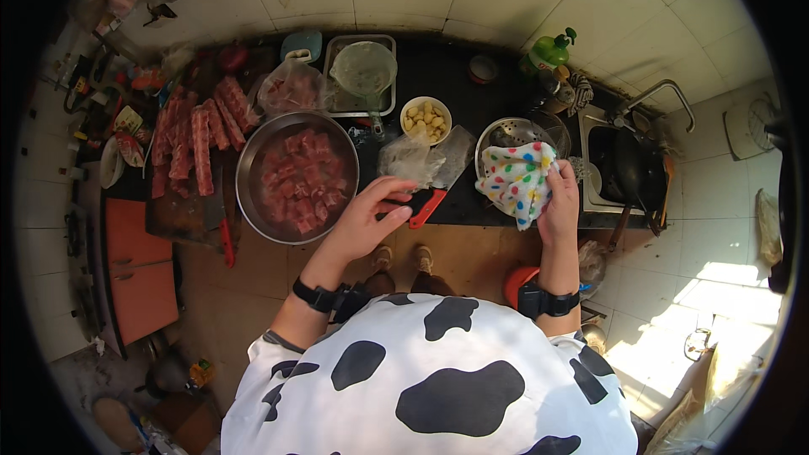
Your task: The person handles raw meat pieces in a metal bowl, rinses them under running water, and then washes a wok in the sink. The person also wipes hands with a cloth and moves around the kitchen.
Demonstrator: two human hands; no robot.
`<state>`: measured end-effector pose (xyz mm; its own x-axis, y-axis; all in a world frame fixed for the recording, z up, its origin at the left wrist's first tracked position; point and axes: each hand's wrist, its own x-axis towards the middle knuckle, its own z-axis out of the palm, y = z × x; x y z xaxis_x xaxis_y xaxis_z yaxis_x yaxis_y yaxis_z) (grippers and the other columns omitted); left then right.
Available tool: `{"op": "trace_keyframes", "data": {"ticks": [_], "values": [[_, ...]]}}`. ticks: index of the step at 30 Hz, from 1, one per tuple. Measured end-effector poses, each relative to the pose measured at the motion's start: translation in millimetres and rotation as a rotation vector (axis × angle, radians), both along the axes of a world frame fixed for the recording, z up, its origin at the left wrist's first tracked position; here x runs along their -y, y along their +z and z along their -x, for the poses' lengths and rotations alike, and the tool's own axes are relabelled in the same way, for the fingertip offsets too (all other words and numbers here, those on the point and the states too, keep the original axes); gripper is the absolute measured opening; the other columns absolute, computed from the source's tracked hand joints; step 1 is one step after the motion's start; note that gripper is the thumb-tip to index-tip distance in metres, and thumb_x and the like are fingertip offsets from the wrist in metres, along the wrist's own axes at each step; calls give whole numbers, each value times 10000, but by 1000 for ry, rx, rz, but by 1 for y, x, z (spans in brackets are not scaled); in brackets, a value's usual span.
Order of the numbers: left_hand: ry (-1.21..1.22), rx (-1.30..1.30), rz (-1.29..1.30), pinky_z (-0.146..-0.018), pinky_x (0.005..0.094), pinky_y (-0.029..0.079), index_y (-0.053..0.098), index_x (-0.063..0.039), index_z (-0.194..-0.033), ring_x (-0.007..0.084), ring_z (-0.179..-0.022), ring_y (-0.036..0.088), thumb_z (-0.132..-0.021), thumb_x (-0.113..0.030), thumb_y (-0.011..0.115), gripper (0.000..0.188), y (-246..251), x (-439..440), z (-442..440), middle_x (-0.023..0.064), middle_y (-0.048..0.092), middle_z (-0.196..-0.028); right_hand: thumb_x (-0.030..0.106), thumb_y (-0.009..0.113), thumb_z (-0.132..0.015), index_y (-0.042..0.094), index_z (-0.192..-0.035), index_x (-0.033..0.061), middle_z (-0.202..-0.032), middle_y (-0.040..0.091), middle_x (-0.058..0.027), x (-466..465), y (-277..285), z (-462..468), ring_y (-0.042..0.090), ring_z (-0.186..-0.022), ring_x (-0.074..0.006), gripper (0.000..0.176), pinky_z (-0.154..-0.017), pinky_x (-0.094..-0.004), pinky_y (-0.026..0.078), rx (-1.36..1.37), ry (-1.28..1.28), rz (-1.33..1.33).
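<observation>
My right hand (559, 202) grips a white cloth with coloured dots (519, 177), which hangs in front of a metal colander (505, 126). Beside the red handle of a knife (428, 207), my left hand (373, 215) has its fingers apart; it seems to hold nothing. A clear plastic bag (414, 158) lies just beyond that hand, below a white bowl of peeled garlic cloves (427, 120). To the left stands a steel bowl (240, 183) with chunks of raw meat (304, 180) in it.
Strips of raw ribs (202, 145) and a red-handled cleaver (218, 202) lie on a wooden cutting board (170, 221) at the left. Farther back, a metal tray (392, 44) bears a clear strainer or jug (364, 69). A sink (588, 193) holding a wok (635, 164) is at the right, near a green pump bottle (548, 52).
</observation>
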<state>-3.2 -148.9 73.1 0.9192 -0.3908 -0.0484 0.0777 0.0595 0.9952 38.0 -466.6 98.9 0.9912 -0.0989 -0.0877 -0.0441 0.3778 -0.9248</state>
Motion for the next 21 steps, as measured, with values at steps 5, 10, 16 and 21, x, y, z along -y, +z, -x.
{"op": "trace_keyframes", "data": {"ticks": [5, 10, 16, 21], "values": [[-122, 489, 46, -1106, 368, 272, 203, -112, -1493, 255, -1401, 244, -937, -80, 530, 646, 24, 128, -32, 121, 196, -1517, 125, 442, -971, 462, -1271, 32, -1147, 606, -109, -33, 16, 16, 610, -1051, -217, 315, -915, -348, 508, -4, 68, -356], [288, 29, 366, -976, 341, 404, 317, -74, -1371, 244, -1152, 514, -964, -141, 523, 461, 18, 197, -34, 139, 507, -1262, 339, 389, -1028, 451, -1320, 58, -1252, 536, -48, -48, 7, 15, 545, -1109, -157, 410, -961, -300, 433, 107, -2, -309], [376, 129, 153, -867, 317, 460, 431, -57, -1210, 210, -1024, 586, -930, -166, 577, 334, -6, 202, -38, 112, 594, -1098, 285, 404, -1026, 377, -1399, 54, -1356, 479, -71, -55, -3, 28, 470, -1236, -183, 440, -1053, -322, 355, 15, -78, -193], [315, 139, 54, -784, 320, 484, 469, -59, -1146, 267, -944, 634, -878, -114, 614, 310, -5, 203, -47, 127, 637, -1013, 303, 424, -1016, 400, -1410, 88, -1412, 457, -56, -39, -21, 43, 433, -1292, -219, 449, -1094, -358, 325, -12, -11, -524]]}}
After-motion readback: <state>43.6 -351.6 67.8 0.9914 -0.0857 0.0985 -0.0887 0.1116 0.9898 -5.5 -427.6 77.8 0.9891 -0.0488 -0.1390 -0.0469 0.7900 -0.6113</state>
